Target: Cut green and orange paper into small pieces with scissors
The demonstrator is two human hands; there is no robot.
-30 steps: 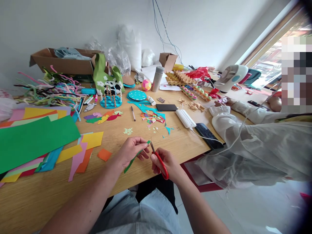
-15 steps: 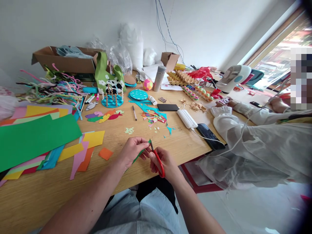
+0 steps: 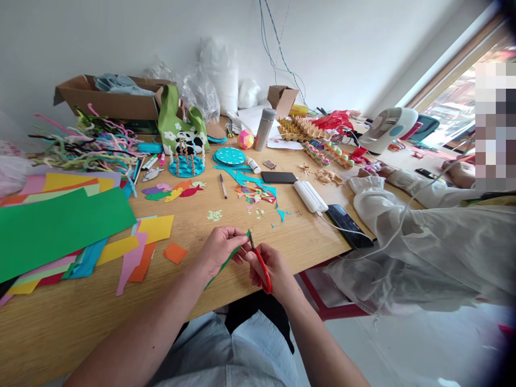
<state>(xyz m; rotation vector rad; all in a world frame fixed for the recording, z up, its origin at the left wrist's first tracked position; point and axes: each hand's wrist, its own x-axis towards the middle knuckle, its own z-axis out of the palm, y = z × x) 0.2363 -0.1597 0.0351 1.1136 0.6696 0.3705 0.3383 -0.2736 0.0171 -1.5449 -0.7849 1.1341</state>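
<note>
Between its thumb and fingers my left hand [image 3: 223, 247] pinches a narrow strip of green paper [image 3: 224, 265], which trails down toward the table's front edge. Red-handled scissors [image 3: 264, 271] are in my right hand [image 3: 272, 263]. Their blades point away from me and meet the strip's tip beside my left thumb. Whether the blades are parted is too small to tell. Beyond my hands lie small pale green paper bits [image 3: 214, 215], a pen [image 3: 223, 186] and a heap of coloured scraps [image 3: 258, 194]. Several paper fish [image 3: 177, 192] lie farther left.
Coloured paper sheets [image 3: 64, 231] and an orange paper piece [image 3: 174, 252] are on the left. To the right lie a white power bank [image 3: 310, 196] with a cable and a black phone [image 3: 349, 226]. Another person's sleeve [image 3: 379, 204] reaches over the table's right side.
The view has shifted very slightly. Both hands, the green paper strip and the scissors hold nearly the same position.
</note>
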